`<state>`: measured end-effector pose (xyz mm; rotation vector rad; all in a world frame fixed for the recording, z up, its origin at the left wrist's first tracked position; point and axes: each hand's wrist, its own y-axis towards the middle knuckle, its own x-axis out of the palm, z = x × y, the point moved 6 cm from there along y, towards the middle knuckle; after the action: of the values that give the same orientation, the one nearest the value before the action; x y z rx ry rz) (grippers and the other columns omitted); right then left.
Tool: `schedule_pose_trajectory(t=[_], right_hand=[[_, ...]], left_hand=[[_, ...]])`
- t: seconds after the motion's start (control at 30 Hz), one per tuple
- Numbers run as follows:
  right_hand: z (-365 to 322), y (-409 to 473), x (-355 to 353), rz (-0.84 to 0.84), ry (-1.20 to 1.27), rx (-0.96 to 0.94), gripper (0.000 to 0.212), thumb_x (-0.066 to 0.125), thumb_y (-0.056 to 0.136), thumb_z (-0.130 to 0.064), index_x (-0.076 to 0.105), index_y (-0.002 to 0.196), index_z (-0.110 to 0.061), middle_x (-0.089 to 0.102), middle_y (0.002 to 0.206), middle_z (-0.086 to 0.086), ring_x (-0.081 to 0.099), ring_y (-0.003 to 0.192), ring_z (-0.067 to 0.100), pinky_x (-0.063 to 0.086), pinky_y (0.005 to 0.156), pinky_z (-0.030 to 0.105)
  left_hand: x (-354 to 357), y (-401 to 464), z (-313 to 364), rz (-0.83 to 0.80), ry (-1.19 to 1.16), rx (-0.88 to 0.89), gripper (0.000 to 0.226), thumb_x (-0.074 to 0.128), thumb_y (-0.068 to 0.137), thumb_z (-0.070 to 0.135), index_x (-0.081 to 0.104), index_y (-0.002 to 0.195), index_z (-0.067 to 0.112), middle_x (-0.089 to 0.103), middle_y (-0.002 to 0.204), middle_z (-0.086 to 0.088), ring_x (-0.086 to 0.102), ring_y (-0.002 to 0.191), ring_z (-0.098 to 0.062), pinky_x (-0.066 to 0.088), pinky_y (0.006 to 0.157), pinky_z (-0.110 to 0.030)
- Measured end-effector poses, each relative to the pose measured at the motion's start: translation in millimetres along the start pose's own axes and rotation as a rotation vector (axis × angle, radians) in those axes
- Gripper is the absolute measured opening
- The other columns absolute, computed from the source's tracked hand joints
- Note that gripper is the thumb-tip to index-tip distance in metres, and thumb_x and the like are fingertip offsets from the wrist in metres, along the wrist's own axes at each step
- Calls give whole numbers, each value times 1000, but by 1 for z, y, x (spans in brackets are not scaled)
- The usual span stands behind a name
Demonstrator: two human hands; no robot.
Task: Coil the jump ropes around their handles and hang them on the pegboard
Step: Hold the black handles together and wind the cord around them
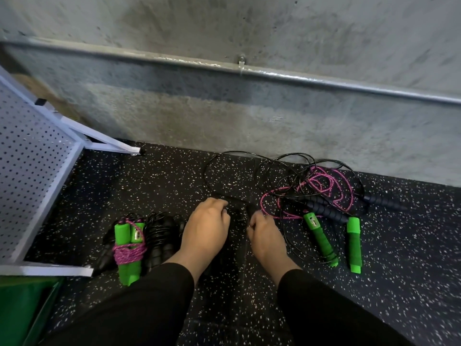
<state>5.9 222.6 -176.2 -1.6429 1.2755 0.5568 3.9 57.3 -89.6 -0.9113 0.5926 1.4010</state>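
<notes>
Both my hands are down at the speckled floor. My left hand [207, 226] curls its fingers round a black handle [234, 208] of a black jump rope, whose cord [212, 168] loops away toward the wall. My right hand [264, 236] pinches the same dark handle pair from the right; the exact hold is hard to see. To the left lie a coiled green-handled rope [128, 248] bound with pink cord and coiled black ropes [159, 236]. At the right is a loose tangle: pink cord [321, 186], two green handles [319, 238], black foam handles [321, 208].
A white pegboard [27, 166] on a frame stands tilted at the left, its feet on the floor. A green bin [22, 308] sits at the bottom left. A concrete wall with a metal pipe [249, 71] closes off the far side.
</notes>
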Motion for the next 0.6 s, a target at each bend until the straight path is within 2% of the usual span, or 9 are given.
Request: schedule_pose_trajectory(t=[0.07,0.13,0.2,0.27,0.3,0.37,0.43,0.53,0.6], right_hand=[[-6,3,-20,32,121,-6,33,60,96,-24,39,122,-24,61,108,4,59,82,22,49,74,37],[-17,4,-43,-51,202,2,48,65,91,-27,38,131,-25,64,102,2,62,86,23,49,75,37],[-35,0,-70,-155,236,-61,36,68,87,-30,53,120,-26,66,93,0,62,82,20,50,71,37],[-52,-14,-112,-163,299,-149,16,68,86,-28,59,100,-27,62,77,-3,58,68,16,49,65,35],[-57,-23,-138,-129,320,-182,12,67,86,-26,59,95,-26,60,73,-4,55,64,14,46,61,31],[-61,-43,-194,-34,347,-230,9,66,87,-22,60,91,-27,59,70,-6,52,59,10,41,55,25],[-64,-67,-251,68,420,-253,8,65,89,-19,61,91,-26,58,68,-5,50,56,8,40,54,26],[-74,-106,-340,285,668,-304,7,60,87,-13,60,92,-17,54,62,3,46,48,12,36,48,26],[-86,-140,-398,414,826,-392,10,55,84,-14,57,93,-12,54,60,5,45,47,19,33,45,28]], left_hand=[[-2,3,12,-14,-15,10,41,48,103,21,53,143,18,57,138,2,50,128,-15,40,110,-32],[-8,7,27,-48,-28,36,55,52,100,16,38,154,20,48,149,1,43,136,-17,35,116,-36],[-20,15,44,-82,-12,73,74,57,96,13,22,161,21,33,161,0,31,147,-19,28,121,-42],[-38,24,65,-109,-81,84,83,62,92,12,19,161,21,30,163,-1,27,150,-21,25,123,-42],[-49,28,79,-131,-195,89,79,64,90,10,27,159,20,39,159,-3,34,146,-21,29,120,-35],[-71,27,112,-180,-472,108,57,64,89,6,51,142,24,61,136,-1,56,124,-17,41,102,-13],[-90,21,143,-201,-617,131,37,65,93,13,59,126,30,71,114,0,66,103,-20,47,89,-17],[-112,-1,175,-197,-461,186,16,60,100,30,60,116,27,70,92,1,64,81,-16,45,71,-17],[-122,-19,187,-167,-281,207,20,51,105,33,62,102,17,66,86,-1,58,76,-18,40,59,-18]])
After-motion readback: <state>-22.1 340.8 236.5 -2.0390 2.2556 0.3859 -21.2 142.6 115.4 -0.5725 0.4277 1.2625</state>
